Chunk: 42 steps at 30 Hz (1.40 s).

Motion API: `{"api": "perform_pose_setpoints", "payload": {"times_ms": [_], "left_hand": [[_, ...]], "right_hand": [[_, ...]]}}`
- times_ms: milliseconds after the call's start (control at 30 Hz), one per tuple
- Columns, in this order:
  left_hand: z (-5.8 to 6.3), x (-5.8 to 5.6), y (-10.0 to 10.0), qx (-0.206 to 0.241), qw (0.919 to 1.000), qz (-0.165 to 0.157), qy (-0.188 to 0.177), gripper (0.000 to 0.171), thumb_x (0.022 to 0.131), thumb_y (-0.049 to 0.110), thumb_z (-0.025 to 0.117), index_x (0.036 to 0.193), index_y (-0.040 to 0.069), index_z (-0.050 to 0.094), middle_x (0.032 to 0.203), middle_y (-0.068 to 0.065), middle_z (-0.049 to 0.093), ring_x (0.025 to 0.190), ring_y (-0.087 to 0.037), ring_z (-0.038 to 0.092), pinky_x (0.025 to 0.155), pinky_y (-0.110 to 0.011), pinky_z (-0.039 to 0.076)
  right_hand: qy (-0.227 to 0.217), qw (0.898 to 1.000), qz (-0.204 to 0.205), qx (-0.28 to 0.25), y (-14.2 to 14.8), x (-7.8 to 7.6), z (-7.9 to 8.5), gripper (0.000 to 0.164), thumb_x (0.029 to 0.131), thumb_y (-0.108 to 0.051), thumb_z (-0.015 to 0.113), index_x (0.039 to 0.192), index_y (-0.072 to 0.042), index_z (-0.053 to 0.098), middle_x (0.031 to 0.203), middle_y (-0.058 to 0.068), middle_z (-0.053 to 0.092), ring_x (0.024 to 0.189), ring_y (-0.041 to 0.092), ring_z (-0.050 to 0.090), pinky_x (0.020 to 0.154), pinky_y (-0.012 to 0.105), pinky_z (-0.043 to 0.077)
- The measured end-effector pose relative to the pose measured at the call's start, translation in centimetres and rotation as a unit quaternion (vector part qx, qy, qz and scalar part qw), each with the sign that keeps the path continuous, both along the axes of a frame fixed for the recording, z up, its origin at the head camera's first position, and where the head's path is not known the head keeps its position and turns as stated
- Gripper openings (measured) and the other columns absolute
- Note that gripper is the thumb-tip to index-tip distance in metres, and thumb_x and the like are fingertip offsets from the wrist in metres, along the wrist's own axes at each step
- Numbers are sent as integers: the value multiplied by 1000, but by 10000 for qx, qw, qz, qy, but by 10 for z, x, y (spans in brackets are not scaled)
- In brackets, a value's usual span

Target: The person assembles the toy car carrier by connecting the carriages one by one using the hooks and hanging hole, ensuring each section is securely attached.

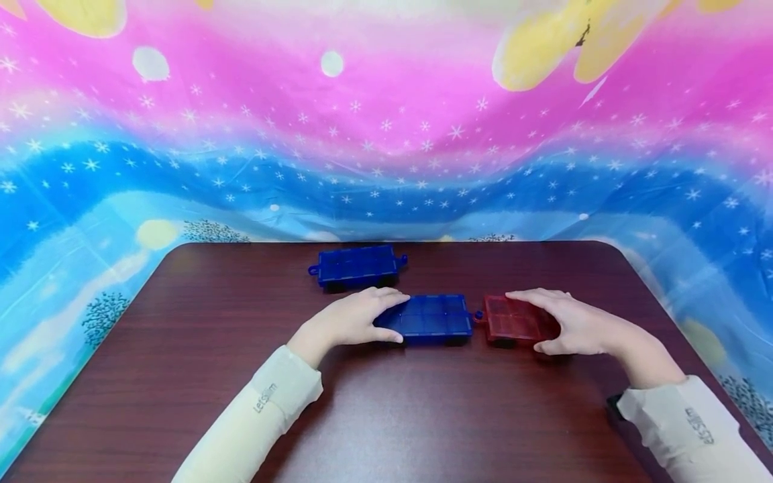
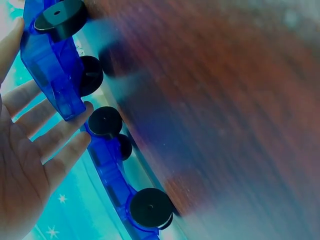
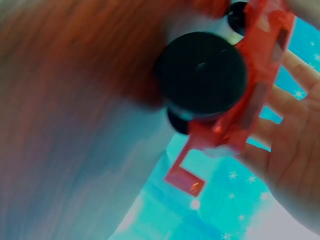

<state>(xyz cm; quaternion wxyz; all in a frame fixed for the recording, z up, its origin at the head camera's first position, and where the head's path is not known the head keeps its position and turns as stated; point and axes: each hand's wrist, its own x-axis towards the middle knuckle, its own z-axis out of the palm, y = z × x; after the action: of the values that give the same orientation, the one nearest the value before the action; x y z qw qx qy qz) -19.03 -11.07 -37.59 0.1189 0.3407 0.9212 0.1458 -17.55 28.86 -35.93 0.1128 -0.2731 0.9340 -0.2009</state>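
A blue toy train car (image 1: 435, 316) stands on its wheels on the table, its right end meeting a red toy train car (image 1: 510, 318) at their couplings. My left hand (image 1: 356, 315) holds the blue car's left end, thumb on the near side and fingers along the far side. Black wheels and the blue car's body (image 2: 55, 65) show beside the fingers in the left wrist view. Over the red car's right end my right hand (image 1: 582, 325) has its thumb near and its fingers on the far side. In the right wrist view the red car (image 3: 260, 75) shows a hooked end piece.
Behind the left hand, a second blue toy train car (image 1: 357, 265) stands apart near the table's back edge. A black object (image 1: 614, 406) lies partly hidden by the right sleeve. Patterned cloth (image 1: 386, 168) hangs behind the brown table (image 1: 199, 322).
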Motion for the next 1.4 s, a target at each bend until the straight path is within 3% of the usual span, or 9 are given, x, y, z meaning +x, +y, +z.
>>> {"api": "perform_pose_setpoints", "payload": {"times_ms": [267, 433, 600, 767, 1067, 1400], "left_hand": [[7, 12, -24, 246, 9991, -155, 324, 76, 93, 52, 63, 155, 18, 37, 160, -5, 37, 149, -28, 31, 118, -47, 35], [18, 8, -51, 356, 9981, 69, 489, 72, 94, 48, 64, 154, 14, 39, 158, -9, 39, 149, -31, 32, 119, -50, 32], [31, -8, -74, 283, 9968, 355, 652, 69, 96, 43, 63, 152, 11, 41, 157, -12, 41, 147, -34, 34, 119, -53, 31], [36, -30, -87, 139, 9960, 540, 699, 66, 96, 36, 65, 151, 7, 42, 154, -16, 43, 145, -35, 36, 119, -53, 31], [21, -59, -85, 176, 9959, 761, 455, 70, 95, 34, 67, 153, 8, 38, 157, -17, 39, 147, -36, 32, 120, -54, 28], [6, -75, -78, 165, 9935, 1115, 167, 79, 92, 39, 70, 155, 10, 34, 160, -16, 34, 150, -36, 26, 121, -55, 26]], "right_hand": [[321, 9994, 118, -8, -16, 4, 9, 84, 81, -27, 82, 153, -23, 38, 150, 11, 46, 136, 39, 42, 104, 68, 39], [442, 9988, 190, -59, -27, 5, 11, 82, 84, -27, 80, 153, -23, 37, 153, 11, 44, 139, 39, 41, 106, 64, 41], [512, 9977, 392, -195, -45, 0, 10, 80, 84, -25, 80, 153, -20, 40, 154, 9, 44, 140, 36, 41, 108, 60, 40], [480, 9961, 668, -318, -68, -5, 8, 78, 86, -28, 79, 153, -21, 40, 154, 8, 44, 141, 34, 42, 109, 59, 41], [69, 9962, 763, -411, -103, -11, 9, 78, 86, -34, 78, 153, -23, 39, 157, 7, 41, 143, 31, 40, 111, 56, 40], [-139, 9927, 1125, -406, -136, -15, 0, 74, 87, -32, 77, 152, -23, 41, 155, 3, 42, 141, 28, 42, 112, 52, 40]]}}
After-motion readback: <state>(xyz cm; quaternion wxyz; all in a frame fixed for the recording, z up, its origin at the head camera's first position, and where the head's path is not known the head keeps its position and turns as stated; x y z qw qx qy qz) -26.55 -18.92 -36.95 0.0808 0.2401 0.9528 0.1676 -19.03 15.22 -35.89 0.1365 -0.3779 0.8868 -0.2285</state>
